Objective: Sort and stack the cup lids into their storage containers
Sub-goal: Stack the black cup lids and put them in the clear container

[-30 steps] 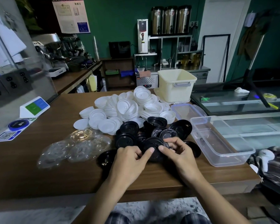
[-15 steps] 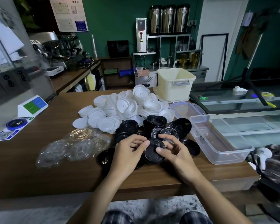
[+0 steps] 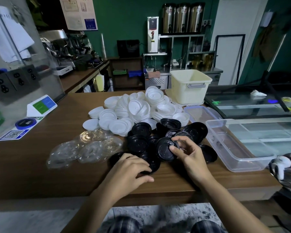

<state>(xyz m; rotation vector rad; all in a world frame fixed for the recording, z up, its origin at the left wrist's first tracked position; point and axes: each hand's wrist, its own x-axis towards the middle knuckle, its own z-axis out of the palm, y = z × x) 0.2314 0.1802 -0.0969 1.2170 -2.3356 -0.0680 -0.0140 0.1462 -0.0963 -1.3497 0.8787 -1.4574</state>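
Moved left grip [image 3: 131, 167] off tilted black lid [image 3: 165, 151] down to flat black lid [image 3: 154, 163] on bench [image 3: 40, 165], fingers curled round it. Kept tilted black lid pinched in right grip [image 3: 190, 153].

a: the black lids [image 3: 139, 130]?
b: glossy plastic, smooth, catching the light. the white lids [image 3: 138, 108] behind them are matt plastic.
a: and left of the black lids?
b: clear lids [image 3: 91, 148], thin shiny plastic. right of them, a tub [image 3: 238, 158] of smooth see-through plastic.
a: the counter [image 3: 32, 165]?
b: brown wood grain, low sheen.
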